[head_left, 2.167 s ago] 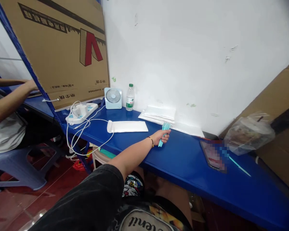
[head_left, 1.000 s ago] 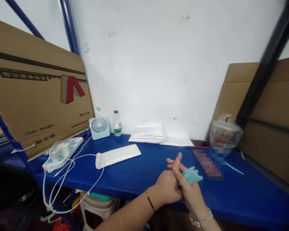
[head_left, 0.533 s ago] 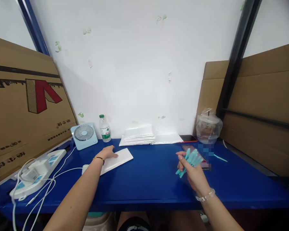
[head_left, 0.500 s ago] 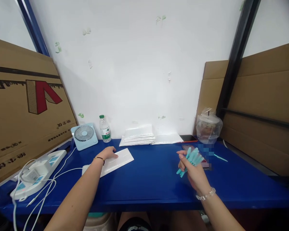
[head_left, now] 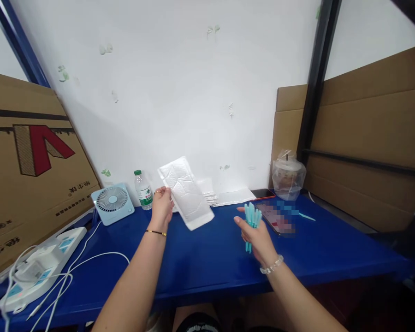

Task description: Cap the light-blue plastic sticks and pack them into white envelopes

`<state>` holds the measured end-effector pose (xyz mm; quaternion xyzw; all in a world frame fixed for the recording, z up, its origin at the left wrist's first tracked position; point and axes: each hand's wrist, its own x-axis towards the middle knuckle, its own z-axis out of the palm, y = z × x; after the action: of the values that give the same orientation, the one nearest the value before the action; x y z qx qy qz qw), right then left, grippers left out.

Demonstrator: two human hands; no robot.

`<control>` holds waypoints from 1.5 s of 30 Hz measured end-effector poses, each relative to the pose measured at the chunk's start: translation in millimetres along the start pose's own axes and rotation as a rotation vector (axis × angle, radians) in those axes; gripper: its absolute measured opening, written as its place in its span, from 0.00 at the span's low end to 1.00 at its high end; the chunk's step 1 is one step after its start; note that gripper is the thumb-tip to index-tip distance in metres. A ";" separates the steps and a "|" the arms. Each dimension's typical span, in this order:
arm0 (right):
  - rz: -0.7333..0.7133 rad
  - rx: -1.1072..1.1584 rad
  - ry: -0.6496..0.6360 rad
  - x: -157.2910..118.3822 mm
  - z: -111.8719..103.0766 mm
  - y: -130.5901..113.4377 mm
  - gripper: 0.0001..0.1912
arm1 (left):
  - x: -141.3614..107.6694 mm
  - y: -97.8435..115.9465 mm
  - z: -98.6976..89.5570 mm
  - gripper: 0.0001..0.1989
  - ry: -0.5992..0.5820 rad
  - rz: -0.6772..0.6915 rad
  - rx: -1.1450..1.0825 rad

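My left hand [head_left: 163, 205] is closed on the left edge of a white padded envelope [head_left: 188, 193], which is tilted up off the table and partly covers a stack of similar envelopes [head_left: 207, 189] by the wall. My right hand [head_left: 256, 235] is wrapped round a bundle of slim turquoise plastic sticks [head_left: 252, 216] held upright, its thumb and index finger stretched away from them. What kind of sticks they are is hard to make out. Another turquoise stick [head_left: 307, 216] lies on the table to the right.
On the blue table [head_left: 207, 263] are a fan [head_left: 113, 203], a water bottle [head_left: 143, 191], and a power strip [head_left: 41, 272] with white cables. To the right lie a phone [head_left: 275, 219], partly blurred, and a dark phone [head_left: 263, 194]. A bagged drink cup [head_left: 289, 177] stands behind.
My left hand has lifted the envelope off the table and tilted it up. The right hand has turned the sticks more upright. The view has shifted to the right.
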<state>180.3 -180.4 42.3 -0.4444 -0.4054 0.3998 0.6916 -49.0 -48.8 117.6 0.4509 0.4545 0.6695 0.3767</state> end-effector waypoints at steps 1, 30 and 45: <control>0.005 -0.014 0.000 -0.8 3.9 1.9 0.28 | -13.9 -2.6 7.8 0.05 -0.015 -0.066 -0.203; 0.070 -0.343 -0.173 12.6 -21.9 -29.4 0.13 | -118.2 -30.3 12.3 0.41 -0.588 0.924 1.130; -0.350 0.028 -0.229 16.1 36.8 -105.6 0.13 | -124.5 -9.6 31.9 0.25 -0.568 0.426 0.438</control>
<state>172.6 -185.2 154.9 -0.3092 -0.5469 0.3269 0.7060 20.6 -151.1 81.7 0.7710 0.3608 0.4690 0.2354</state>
